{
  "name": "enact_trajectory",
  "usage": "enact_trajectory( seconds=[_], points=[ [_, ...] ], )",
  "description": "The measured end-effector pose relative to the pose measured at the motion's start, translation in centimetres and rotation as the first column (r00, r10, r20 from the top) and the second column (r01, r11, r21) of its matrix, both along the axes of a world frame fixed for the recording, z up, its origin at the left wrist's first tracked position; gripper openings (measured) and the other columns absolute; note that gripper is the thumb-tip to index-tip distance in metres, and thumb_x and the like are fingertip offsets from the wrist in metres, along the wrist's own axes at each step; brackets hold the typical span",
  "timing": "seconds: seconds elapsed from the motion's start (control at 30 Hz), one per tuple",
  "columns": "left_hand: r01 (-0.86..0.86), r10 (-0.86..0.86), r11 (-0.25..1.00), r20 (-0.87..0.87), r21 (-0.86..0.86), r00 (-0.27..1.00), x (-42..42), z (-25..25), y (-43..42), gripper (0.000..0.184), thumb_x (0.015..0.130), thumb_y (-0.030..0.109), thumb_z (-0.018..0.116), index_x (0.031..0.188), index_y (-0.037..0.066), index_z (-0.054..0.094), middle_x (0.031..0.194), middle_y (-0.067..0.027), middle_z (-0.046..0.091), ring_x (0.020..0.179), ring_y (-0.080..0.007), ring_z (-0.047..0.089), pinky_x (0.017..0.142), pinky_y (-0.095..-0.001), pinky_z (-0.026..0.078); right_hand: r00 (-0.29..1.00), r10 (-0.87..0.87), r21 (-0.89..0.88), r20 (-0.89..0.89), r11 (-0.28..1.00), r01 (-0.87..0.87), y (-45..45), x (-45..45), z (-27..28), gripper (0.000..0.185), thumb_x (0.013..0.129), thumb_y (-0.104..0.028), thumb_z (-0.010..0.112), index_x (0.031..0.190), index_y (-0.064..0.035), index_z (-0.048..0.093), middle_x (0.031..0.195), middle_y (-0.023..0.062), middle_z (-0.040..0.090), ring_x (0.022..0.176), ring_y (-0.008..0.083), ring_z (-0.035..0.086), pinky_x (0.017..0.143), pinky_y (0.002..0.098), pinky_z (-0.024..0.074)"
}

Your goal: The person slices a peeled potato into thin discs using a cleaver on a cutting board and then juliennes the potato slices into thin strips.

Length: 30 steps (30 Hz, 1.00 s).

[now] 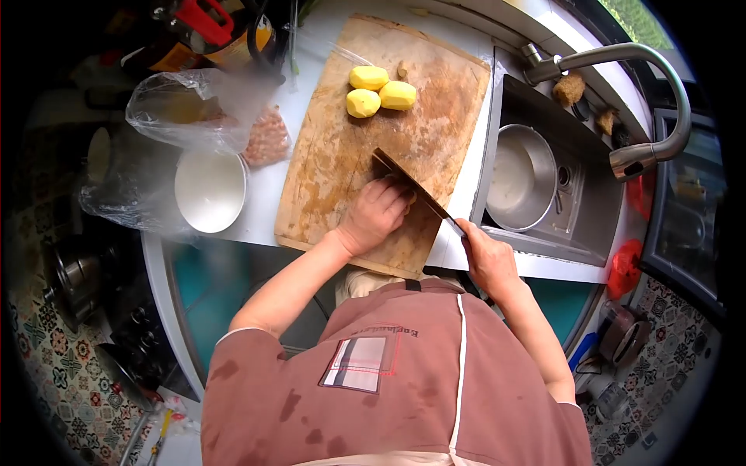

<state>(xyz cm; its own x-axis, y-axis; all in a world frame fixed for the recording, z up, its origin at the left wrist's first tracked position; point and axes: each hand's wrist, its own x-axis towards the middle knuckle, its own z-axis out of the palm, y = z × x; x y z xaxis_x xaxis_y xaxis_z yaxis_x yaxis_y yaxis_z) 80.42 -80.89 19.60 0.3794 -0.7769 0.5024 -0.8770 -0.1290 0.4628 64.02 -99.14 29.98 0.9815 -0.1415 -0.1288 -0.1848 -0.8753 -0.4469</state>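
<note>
My right hand (489, 256) is wrapped round the handle of a kitchen knife (416, 184), whose dark blade slants up and left over the wooden cutting board (318, 175). Against the near side of the blade is my left hand (375, 213), its fingers curled down on the board. Whatever lies under those fingers is hidden. Three peeled yellow potatoes (398, 95) sit together on the far part of the board. A small tan piece (402, 70), perhaps ginger, lies just beyond them.
A white bowl (210, 190) and a clear plastic bag (186, 109) stand left of the board, with a bag of pinkish ground meat (266, 137) beside them. On the right, a metal pot (519, 179) rests in the sink (590, 225) under a curved faucet (676, 85).
</note>
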Motion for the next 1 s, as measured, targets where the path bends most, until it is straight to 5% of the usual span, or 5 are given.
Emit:
enact_trajectory(
  seconds=[0.2,0.47,0.67,0.83,1.0],
  points=[
    [-0.043,0.045,0.998,0.032,-0.046,0.998,-0.6,0.1,0.4,0.026,0.077,0.008,0.07,0.102,0.004,0.066,0.103,-0.0101,0.062,0.102,-0.0301,0.059,0.089,-0.0394,0.049,1.0,-0.009,-0.014,-0.01,1.0,0.008,0.3,-0.3,-0.2,0.036,0.089,0.001,0.053,0.123,-0.0109,0.057,0.09,0.0119,0.067,0.07,0.034,0.065,0.058,0.0422,0.0537],
    [-0.032,0.032,0.999,-0.029,0.012,0.999,-0.4,-0.5,0.6,0.035,0.073,0.011,0.068,0.107,0.004,0.065,0.114,-0.0116,0.06,0.111,-0.0314,0.054,0.096,-0.0412,0.046,0.992,0.026,-0.067,-0.122,0.997,-0.035,0.1,-0.9,5.7,0.037,0.088,-0.001,0.056,0.124,-0.0118,0.056,0.083,0.0106,0.064,0.066,0.0319,0.065,0.054,0.0416,0.0507],
    [-0.056,0.056,0.998,-0.002,0.003,0.998,-0.6,-0.7,0.5,0.035,0.072,0.011,0.068,0.107,0.004,0.066,0.114,-0.0112,0.061,0.111,-0.0312,0.055,0.095,-0.0408,0.047,0.997,0.054,-0.113,-0.053,0.992,-0.06,0.4,-0.2,0.6,0.042,0.085,-0.002,0.055,0.126,-0.0129,0.054,0.081,0.0092,0.063,0.066,0.03,0.066,0.055,0.0413,0.0509],
    [-0.039,0.039,0.999,-0.022,-0.003,0.999,-0.6,-1.0,0.5,0.034,0.072,0.009,0.068,0.105,0.004,0.067,0.111,-0.0107,0.062,0.109,-0.0305,0.056,0.094,-0.0405,0.047,0.991,0.045,-0.071,-0.128,0.996,-0.055,0.3,-0.9,4.7,0.043,0.085,0.002,0.052,0.126,-0.0123,0.053,0.083,0.0114,0.063,0.069,0.0325,0.064,0.057,0.0425,0.0506],
    [-0.041,0.041,0.999,-0.009,-0.018,0.999,-0.4,-0.6,0.4,0.033,0.072,0.009,0.069,0.105,0.003,0.067,0.111,-0.0116,0.063,0.107,-0.0308,0.057,0.093,-0.0404,0.048,0.998,0.032,-0.027,-0.049,0.999,-0.034,0.1,-0.2,1.1,0.038,0.088,0.001,0.054,0.124,-0.011,0.056,0.085,0.0119,0.066,0.069,0.0328,0.065,0.056,0.0418,0.0507]
  ],
)
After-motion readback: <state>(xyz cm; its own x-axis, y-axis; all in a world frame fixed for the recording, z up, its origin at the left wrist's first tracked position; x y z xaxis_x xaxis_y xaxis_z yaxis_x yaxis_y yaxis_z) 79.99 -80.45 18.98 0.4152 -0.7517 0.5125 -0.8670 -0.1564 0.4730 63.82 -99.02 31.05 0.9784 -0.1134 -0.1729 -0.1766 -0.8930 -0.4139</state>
